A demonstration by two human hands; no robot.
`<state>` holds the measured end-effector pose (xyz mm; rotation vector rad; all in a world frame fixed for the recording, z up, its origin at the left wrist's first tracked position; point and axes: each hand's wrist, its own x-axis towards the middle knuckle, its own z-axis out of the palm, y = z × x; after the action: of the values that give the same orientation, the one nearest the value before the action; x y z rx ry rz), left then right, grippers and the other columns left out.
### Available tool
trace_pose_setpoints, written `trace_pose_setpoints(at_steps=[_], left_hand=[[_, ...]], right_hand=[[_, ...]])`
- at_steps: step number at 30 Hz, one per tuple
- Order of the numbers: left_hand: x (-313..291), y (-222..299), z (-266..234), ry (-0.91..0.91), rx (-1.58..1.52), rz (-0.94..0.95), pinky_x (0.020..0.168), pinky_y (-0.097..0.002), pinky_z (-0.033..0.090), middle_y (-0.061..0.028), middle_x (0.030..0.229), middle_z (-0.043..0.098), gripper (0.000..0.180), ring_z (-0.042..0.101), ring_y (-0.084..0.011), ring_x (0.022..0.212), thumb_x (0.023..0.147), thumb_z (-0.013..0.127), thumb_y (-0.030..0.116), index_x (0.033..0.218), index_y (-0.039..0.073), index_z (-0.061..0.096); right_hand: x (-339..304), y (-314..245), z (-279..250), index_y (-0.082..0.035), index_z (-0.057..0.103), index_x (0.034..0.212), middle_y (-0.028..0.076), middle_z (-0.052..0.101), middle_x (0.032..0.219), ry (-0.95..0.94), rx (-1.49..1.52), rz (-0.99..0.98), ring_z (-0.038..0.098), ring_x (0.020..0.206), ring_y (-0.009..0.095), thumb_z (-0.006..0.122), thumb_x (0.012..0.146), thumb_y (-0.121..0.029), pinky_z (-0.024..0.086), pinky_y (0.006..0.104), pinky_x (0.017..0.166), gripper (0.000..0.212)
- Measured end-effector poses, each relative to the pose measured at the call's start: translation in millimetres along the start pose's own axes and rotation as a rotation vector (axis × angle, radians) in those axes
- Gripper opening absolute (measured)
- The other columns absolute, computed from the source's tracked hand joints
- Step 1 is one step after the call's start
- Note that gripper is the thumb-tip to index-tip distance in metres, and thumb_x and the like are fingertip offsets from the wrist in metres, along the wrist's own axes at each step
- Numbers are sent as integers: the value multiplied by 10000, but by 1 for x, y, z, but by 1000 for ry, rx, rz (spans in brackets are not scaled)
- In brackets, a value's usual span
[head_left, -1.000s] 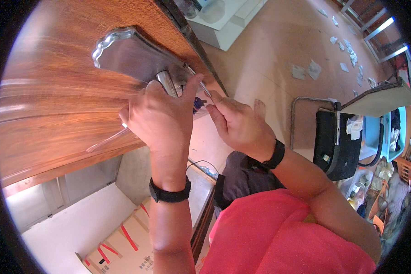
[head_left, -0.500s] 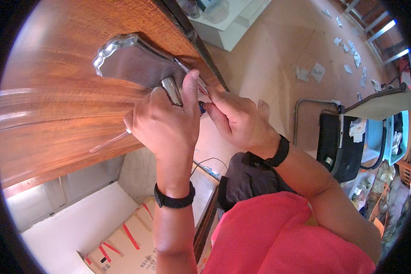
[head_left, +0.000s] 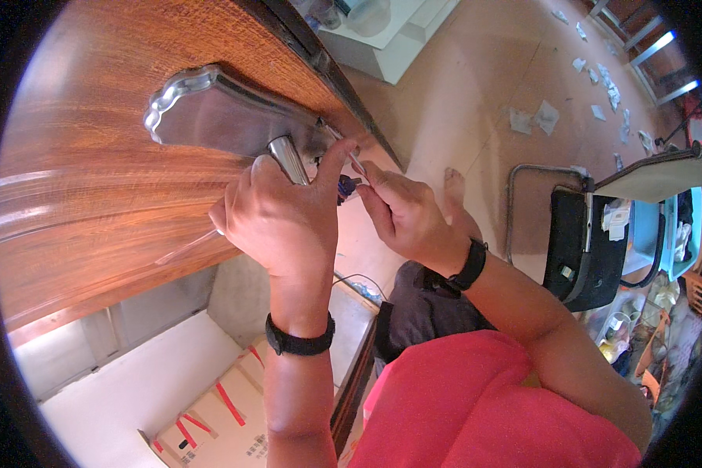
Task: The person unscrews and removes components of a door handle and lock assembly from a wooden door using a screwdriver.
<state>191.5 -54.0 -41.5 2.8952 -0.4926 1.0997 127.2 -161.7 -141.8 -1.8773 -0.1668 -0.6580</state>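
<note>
A silver door handle plate (head_left: 218,113) with a scalloped end lies against the brown wooden door (head_left: 93,156). From it a shiny cylindrical lever (head_left: 290,162) stands out. My left hand (head_left: 285,214) is closed around this lever, its thumb stretched across to a thin metal shaft. That shaft, which looks like a screwdriver's (head_left: 354,160), slants from the plate's near end to my right hand (head_left: 409,210). My right thumb and fingers pinch it; its handle is hidden. A small dark blue piece (head_left: 348,186) shows between the hands, its kind unclear.
The door's dark edge (head_left: 327,70) runs beside the plate. A flattened cardboard piece with red tape (head_left: 218,413) lies lower left. To the right stand a black folding chair (head_left: 573,242) and a blue bin (head_left: 639,226). Paper scraps (head_left: 546,117) litter the tiled floor.
My left thumb has tipped rightward onto the shaft. My right hand sits slightly lower, and more of the plate's near end shows. The whole view has shifted a little.
</note>
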Motion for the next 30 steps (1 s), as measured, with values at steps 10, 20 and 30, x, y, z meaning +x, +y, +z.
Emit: trace_pose_setpoints(at_steps=[10,20,30], left_hand=[[-3,-1,6,2,-12,-31,568,-426,366,-87,516,523,642,527,-328,516,526,852,628,540,89,504],[-6,-3,-3,-123,-127,-67,634,-434,379,-107,604,561,717,552,-329,633,488,811,699,587,71,480],[-40,-27,-32,58,-407,84,933,-463,384,-110,1071,607,687,522,-333,1037,625,874,416,1121,36,590]], right_hand=[[-9,11,-1,69,540,1233,199,631,788,-10,-31,32,644,677,345,642,892,-47,517,416,594,374],[-3,-7,-36,49,578,1203,159,632,774,-66,-273,-129,638,669,309,679,872,-71,519,394,585,365],[53,1,-25,-39,587,968,119,631,842,213,-170,-163,645,733,279,795,779,-93,513,359,625,286]])
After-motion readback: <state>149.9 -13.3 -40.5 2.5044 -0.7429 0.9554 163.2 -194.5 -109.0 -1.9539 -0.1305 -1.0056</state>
